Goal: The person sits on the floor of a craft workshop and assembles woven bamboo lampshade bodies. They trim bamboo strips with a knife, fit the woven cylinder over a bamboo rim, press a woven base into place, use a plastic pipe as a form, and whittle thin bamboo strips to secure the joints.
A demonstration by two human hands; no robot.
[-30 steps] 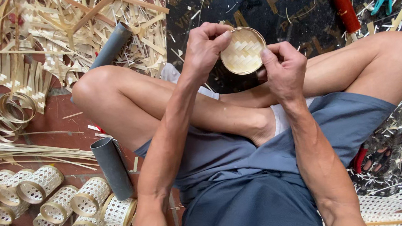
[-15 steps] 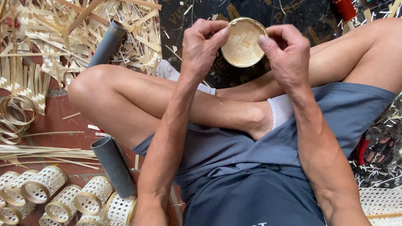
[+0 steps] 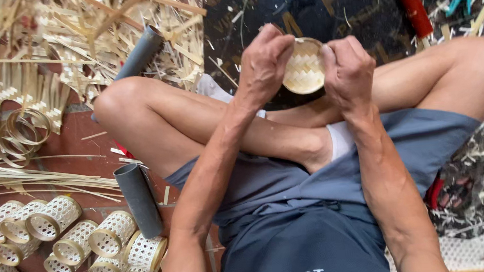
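Woven disc (image 3: 304, 66): small round plaited bamboo piece w/ a thin rim hoop, held up over my crossed legs, between both hands, above the dark printed mat (image 3: 277, 4).
Left hand (image 3: 263, 64): fingers curled tight over the disc's left edge, pinching the rim; thumb side hidden, can't tell how deep the hold goes.
Right hand (image 3: 348, 68): closed on the right edge, knuckles up, fingertips pressing the rim from that side.
Risk, rim: squeezing from both sides at once could, I judge, pop the hoop off the weave or crack a thin strip.
Risk, slip: disc is light & smooth; if one hand eases, it may twist out and drop among the offcuts.
Risk, skin: split bamboo edges right at my fingertips, so splinter or cut likely if I push hard.
Near: grey tubes (image 3: 138, 199) by my left knee, woven cylinders (image 3: 56, 216) beside them, bamboo hoops (image 3: 17, 129) & loose strips (image 3: 98, 32) further out.
Far right: red-handled tool (image 3: 412, 1) on the mat, well apart from my hands.
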